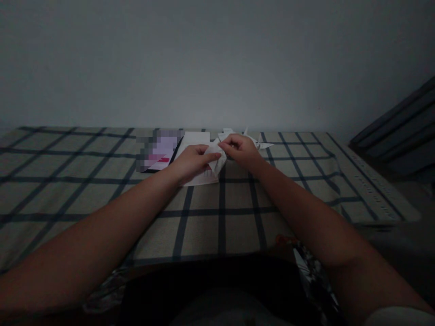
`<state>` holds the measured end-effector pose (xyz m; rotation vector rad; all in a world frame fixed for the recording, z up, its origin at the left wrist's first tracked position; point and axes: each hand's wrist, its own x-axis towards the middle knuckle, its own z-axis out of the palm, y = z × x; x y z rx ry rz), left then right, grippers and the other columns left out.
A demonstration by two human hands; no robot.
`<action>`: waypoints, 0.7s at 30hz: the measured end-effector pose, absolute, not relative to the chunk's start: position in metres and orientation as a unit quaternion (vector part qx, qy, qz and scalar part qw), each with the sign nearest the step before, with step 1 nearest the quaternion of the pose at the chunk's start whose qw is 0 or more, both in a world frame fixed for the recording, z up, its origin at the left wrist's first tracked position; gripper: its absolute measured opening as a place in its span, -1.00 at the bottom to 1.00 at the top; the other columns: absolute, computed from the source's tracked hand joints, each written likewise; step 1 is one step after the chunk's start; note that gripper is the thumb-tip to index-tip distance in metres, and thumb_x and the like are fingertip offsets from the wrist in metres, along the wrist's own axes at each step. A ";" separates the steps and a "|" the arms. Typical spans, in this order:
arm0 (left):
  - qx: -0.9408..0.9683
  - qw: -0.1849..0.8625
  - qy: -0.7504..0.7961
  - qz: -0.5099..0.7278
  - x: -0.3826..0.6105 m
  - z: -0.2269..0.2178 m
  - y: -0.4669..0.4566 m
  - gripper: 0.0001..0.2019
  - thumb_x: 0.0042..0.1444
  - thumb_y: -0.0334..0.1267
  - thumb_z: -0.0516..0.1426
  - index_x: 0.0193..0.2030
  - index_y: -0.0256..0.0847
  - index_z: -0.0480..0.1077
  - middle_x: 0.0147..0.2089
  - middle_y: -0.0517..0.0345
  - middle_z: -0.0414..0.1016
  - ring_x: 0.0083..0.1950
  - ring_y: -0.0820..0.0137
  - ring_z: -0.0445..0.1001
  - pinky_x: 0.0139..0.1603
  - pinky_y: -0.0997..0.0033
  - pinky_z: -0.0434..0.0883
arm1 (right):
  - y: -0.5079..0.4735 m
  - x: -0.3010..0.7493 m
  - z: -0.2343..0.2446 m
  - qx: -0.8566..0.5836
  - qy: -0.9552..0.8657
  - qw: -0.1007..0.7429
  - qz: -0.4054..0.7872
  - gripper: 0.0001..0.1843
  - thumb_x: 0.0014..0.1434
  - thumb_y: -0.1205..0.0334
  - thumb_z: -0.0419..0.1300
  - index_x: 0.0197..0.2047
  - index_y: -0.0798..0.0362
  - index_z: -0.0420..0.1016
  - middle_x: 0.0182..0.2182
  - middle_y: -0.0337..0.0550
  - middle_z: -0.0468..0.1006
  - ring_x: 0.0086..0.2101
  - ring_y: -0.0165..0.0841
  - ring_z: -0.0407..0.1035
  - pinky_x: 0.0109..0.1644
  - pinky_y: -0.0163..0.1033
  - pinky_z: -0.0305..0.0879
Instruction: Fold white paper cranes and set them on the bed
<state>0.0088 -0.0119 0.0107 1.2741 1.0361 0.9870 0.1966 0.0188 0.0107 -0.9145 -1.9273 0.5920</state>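
A piece of folded white paper [218, 164] is held up between my two hands, above the table. My left hand [194, 159] grips its left side, with the thumb lying across the front. The fingertips of my right hand [240, 148] pinch its upper right edge. Under and behind my left hand lies a flat white sheet [197, 180] with faint marks on it. Just beyond my right hand sit white folded paper shapes [267, 146] with pointed tips, partly hidden by that hand.
A tablet or phone [159, 154] with a lit, partly blurred screen lies left of the sheet. A checked cloth [234, 226] covers the table, which meets a plain wall [217, 63] at the back. Dark slatted material [401, 115] stands at the right.
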 end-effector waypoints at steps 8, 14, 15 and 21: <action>0.573 0.550 0.461 0.396 0.007 0.011 -0.013 -0.73 -0.07 -0.07 0.39 -0.43 -0.24 0.54 -0.54 0.16 0.43 -0.59 0.53 0.22 -0.57 0.50 0.04 | 0.015 0.194 0.011 -0.347 -0.775 0.449 0.277 -0.67 0.22 -0.05 0.22 -0.37 0.06 0.45 -0.44 -0.22 0.45 -0.38 -0.39 0.28 -0.26 -0.24 0.22; 0.589 0.549 0.451 0.385 0.006 0.011 -0.013 -0.77 -0.08 -0.11 0.40 -0.45 -0.22 0.56 -0.49 0.07 0.51 -0.55 0.45 0.32 -0.53 0.46 0.15 | 0.013 0.194 0.011 -0.352 -0.778 0.474 0.216 -0.65 0.24 -0.02 0.20 -0.45 0.04 0.38 -0.50 -0.26 0.38 -0.42 -0.40 0.23 -0.28 -0.22 0.17; 0.590 0.551 0.451 0.381 0.006 0.012 -0.014 -0.78 -0.08 -0.11 0.39 -0.44 -0.22 0.57 -0.49 0.07 0.52 -0.55 0.44 0.33 -0.54 0.45 0.16 | 0.013 0.194 0.010 -0.357 -0.773 0.482 0.207 -0.64 0.25 -0.02 0.19 -0.46 0.03 0.36 -0.50 -0.26 0.36 -0.43 -0.40 0.22 -0.28 -0.22 0.16; 0.594 0.562 0.441 0.369 0.008 0.012 -0.017 -0.76 -0.07 -0.12 0.38 -0.49 -0.24 0.53 -0.53 0.11 0.49 -0.53 0.43 0.38 -0.52 0.46 0.23 | 0.017 0.197 0.006 -0.363 -0.729 0.500 0.295 -0.53 0.30 -0.24 0.12 -0.29 0.03 0.47 -0.49 -0.27 0.35 -0.45 -0.41 0.23 -0.37 -0.27 0.17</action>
